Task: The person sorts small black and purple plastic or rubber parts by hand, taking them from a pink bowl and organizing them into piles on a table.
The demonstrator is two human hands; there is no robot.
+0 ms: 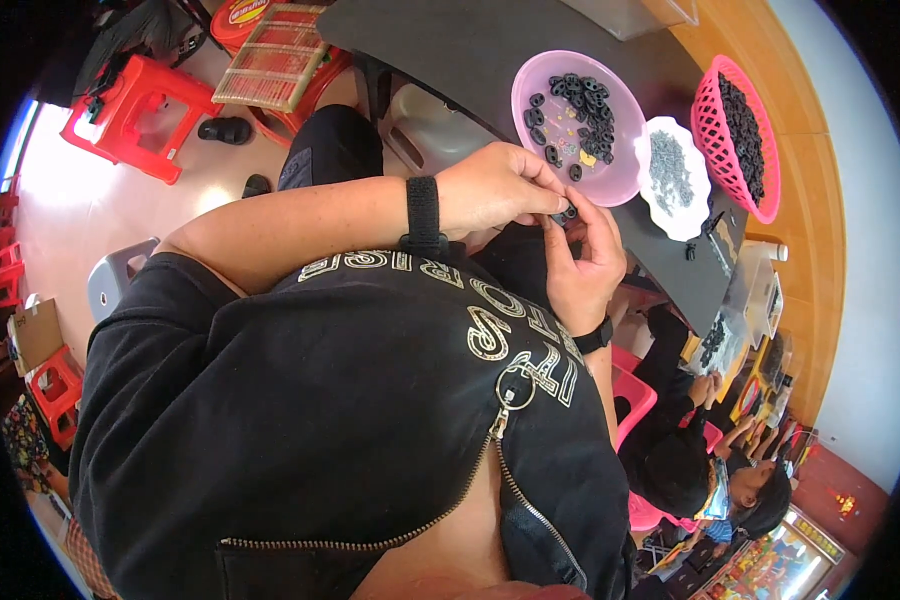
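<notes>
Head: hands pinch black ring; pink bowl beyond.

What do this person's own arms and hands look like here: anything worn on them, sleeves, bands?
Both forearms are bare, with no gloves on either hand. The left hand has a wide black band around its wrist. The right hand has a narrower black band at its wrist. A black zip-up top with pale lettering covers the upper arms; its sleeves end above the forearms.
</notes>
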